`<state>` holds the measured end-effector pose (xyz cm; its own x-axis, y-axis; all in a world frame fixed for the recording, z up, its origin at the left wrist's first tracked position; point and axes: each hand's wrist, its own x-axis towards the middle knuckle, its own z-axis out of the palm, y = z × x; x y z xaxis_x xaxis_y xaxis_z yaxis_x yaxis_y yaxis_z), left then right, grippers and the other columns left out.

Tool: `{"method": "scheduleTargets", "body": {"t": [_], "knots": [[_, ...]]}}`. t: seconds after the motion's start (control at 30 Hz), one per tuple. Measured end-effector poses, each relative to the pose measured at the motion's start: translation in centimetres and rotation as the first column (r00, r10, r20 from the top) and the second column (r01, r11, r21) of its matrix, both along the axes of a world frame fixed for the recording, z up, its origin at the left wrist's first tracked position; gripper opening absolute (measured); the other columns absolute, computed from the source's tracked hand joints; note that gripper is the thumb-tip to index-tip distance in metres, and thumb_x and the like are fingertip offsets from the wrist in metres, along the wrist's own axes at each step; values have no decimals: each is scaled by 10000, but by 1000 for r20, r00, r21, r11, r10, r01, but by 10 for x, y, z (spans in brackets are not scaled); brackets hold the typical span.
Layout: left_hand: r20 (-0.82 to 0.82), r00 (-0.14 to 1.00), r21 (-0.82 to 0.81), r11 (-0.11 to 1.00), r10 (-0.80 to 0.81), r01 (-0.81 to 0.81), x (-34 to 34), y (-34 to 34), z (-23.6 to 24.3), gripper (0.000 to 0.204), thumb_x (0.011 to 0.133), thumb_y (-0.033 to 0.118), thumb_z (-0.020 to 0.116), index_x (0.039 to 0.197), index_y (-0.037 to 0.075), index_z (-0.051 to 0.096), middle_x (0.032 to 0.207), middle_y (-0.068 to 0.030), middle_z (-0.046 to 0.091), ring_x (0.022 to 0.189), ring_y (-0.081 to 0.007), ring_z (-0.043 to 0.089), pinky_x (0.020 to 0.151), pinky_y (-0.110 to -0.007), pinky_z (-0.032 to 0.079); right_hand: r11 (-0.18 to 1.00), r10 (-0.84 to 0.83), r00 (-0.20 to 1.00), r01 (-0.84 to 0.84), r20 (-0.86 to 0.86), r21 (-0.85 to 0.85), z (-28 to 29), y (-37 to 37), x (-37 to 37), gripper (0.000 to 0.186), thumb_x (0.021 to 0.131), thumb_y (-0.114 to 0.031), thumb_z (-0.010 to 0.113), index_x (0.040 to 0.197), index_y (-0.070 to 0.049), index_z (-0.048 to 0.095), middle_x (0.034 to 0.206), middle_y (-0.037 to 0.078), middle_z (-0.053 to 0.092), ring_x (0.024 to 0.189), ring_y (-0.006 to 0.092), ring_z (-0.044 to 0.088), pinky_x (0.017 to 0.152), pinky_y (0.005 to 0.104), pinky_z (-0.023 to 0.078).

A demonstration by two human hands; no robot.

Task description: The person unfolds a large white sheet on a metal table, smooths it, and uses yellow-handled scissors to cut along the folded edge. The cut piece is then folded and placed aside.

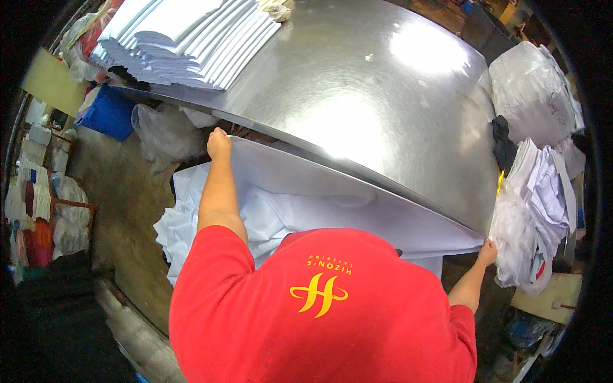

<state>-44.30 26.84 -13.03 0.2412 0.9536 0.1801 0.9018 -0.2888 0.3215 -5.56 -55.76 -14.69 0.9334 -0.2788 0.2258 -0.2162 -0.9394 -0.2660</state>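
Observation:
A large white cloth is drawn out between my two hands along the near edge of the metal table. My left hand is closed on one end of its upper edge, just short of the table. My right hand pinches the other end by the table's near right corner. The upper edge runs nearly straight from hand to hand. Below it the rest of the cloth hangs in loose, crumpled folds, partly hidden behind my red shirt.
Folded white cloths are piled at the table's far left. A blue bin and clear plastic bags stand below that side. To the right are a big plastic-wrapped bundle and hanging white cloths. Shelved fabrics line the left.

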Motion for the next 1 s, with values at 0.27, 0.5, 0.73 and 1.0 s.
{"method": "scheduleTargets", "body": {"t": [0.27,0.5,0.73,1.0], "knots": [[-105,989,-10,995,-105,104,-34,-11,-17,55,759,92,593,804,103,565,877,-93,600,843,-293,605,716,-416,480,991,-26,998,33,-51,131,15,14,-10,267,811,-321,586,920,-102,693,746,78,669,670,213,627,659,347,469],[452,881,-370,928,144,38,-47,5,-21,116,701,72,680,814,75,655,799,-80,646,723,-206,633,641,-327,500,998,-30,997,27,67,50,8,11,-10,303,819,-312,577,936,-55,685,757,78,674,618,188,622,642,328,472],[380,904,113,979,-199,168,-13,33,0,131,727,93,660,849,53,687,817,-125,659,781,-252,634,725,-346,483,993,-45,996,37,74,109,12,25,-18,288,810,-315,583,934,-77,688,777,85,678,672,224,634,662,347,476],[340,940,148,985,31,-86,36,45,8,93,752,111,629,821,56,658,836,-132,651,800,-299,616,728,-383,475,977,-142,987,128,72,171,7,33,-25,268,806,-317,596,906,-89,697,809,74,681,731,246,638,681,363,475]]}}
